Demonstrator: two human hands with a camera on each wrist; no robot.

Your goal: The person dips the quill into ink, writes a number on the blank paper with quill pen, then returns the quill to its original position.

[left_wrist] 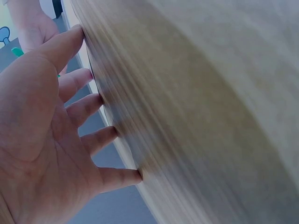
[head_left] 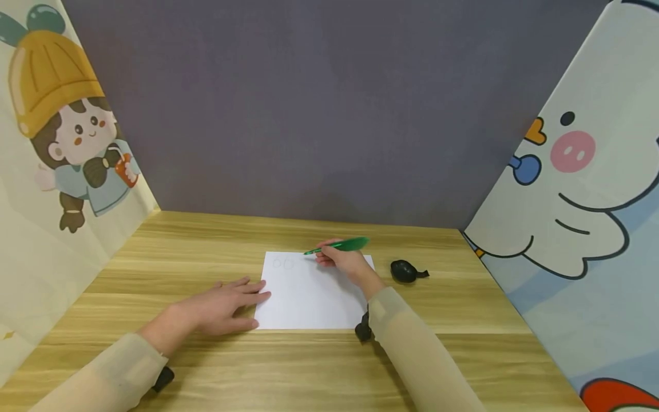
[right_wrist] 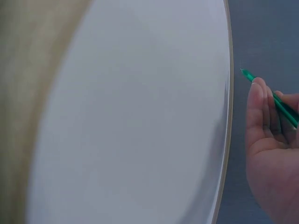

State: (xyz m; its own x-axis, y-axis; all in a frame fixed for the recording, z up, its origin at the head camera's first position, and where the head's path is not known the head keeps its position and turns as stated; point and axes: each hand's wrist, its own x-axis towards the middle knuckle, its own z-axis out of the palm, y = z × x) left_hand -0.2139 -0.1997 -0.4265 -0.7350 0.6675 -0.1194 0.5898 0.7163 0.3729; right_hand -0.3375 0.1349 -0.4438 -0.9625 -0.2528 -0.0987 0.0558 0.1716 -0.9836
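A sheet of white paper (head_left: pixel 309 303) lies on the wooden table, with two faint round outlines (head_left: pixel 283 264) near its upper left corner. My left hand (head_left: pixel 223 306) rests with spread fingers at the paper's left edge, fingertips over the border. In the left wrist view those fingers (left_wrist: pixel 86 105) reach down to the surface. My right hand (head_left: pixel 347 263), above the paper's upper right part, pinches a green pen (head_left: pixel 350 244) with a broad, feather-like top. The pen tip overlaps the sheet's top edge in the head view; in the right wrist view the pen (right_wrist: pixel 284 109) shows its tip apart from the paper.
A round black object (head_left: pixel 403 271) with a short tail sits on the table (head_left: pixel 463 309) right of the paper. Small black pieces show by both wrists. A dark grey panel (head_left: pixel 288 114) stands behind the table, and cartoon-printed panels flank it.
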